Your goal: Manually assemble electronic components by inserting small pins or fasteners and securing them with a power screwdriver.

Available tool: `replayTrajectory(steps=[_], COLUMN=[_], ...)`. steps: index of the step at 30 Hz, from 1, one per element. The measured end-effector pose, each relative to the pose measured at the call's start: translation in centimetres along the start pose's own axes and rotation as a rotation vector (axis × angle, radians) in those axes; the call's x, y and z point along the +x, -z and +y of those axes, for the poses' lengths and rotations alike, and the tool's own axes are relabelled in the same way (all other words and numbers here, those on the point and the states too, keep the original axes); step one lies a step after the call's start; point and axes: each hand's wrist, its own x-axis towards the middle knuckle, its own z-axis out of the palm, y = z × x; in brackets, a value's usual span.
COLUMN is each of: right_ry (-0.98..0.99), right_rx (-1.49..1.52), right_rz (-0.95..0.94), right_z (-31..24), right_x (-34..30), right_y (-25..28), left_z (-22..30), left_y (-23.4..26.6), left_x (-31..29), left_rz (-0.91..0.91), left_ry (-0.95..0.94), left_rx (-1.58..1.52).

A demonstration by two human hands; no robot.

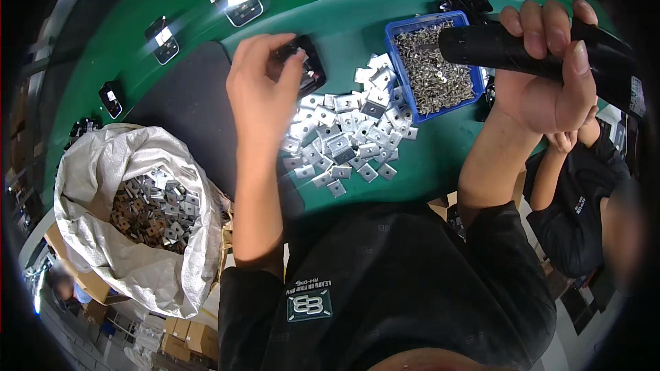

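Screws fill a blue bin; metal clips lie in a white sack. The right hand wraps a black tool, long axis left to right, left end over the bin; the half-open left hand meets a black case, grip unclear.

Loads of bare metal here: the small square plates in the middle are shining smooth and silvery, and the screws over right are glinting too. Their blue bin is looking like smooth plastic. The black tool at the right is showing a smooth, low-sheen skin, while the black housing at far centre is looking glossy, plasticky. The green tabletop is giving off a soft sheen, the dark grey mat is staying matt, and the near-left white sack is wrinkling like rough woven plastic.
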Motion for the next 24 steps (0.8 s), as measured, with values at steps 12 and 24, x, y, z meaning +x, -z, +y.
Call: replayTrajectory(steps=[12,24], right_ry=[-0.004,-0.095], right_rx=[0.133,0.271], right_rz=[-0.046,-0.164], right_z=[-1.8,-2.6], right_x=[0.3,-0.3], right_y=[-0.8,-3.2], left_z=[0.0,5.3], left_y=[0.7,-2.2], left_x=[0.8,-1.6], left_rz=[0.086,-0.02], left_ry=[-0.319,-0.743], left_rx=[0.061,0.102])
